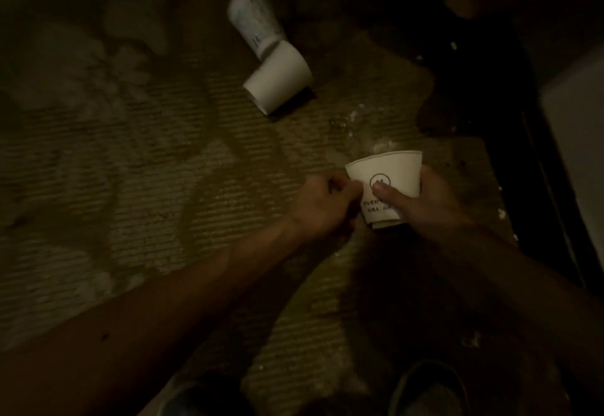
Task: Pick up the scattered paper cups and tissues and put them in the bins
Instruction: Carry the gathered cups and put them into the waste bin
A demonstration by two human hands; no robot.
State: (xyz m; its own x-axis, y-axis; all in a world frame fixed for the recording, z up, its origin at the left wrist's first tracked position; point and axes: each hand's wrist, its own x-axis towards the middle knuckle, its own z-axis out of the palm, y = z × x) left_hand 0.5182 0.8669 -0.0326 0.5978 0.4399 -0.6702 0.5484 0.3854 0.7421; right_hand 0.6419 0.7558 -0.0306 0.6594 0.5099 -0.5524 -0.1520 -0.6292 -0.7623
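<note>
While the right hand [425, 200] grips a printed cup [389, 170] from its right side, thumb laid across the front over the lettering, the left hand [322, 206] meets the same cup from the other side, its fingers curled and seemingly pinching the left wall near the rim. Both forearms reach forward and down from the bottom of the view and converge on the cup, the left one running long and diagonal, the right one shorter and steeper. The cup sits upright between the two hands, mouth upward, low over the ribbed carpet [130, 154]; whether its base touches the floor I cannot tell, since the hands and the gloom hide it.

By my reading the job is at an early stage. This one cup is in hand but not binned, and no bin shows plainly anywhere. Farther out, a plain cup [277, 80] lies on its side on the carpet, and a second toppled cup [253, 18] lies just beyond, its end touching the plain one. Both are yet to be gathered. White crumbs [346, 120] fleck the carpet between those cups and the hands. No tissue can be made out for certain; the pale patches at the left may only be carpet pattern. A pale boxy shape [575, 128] stands at the right edge, too dim to name, and a slipper [428, 389] shows at the bottom.
</note>
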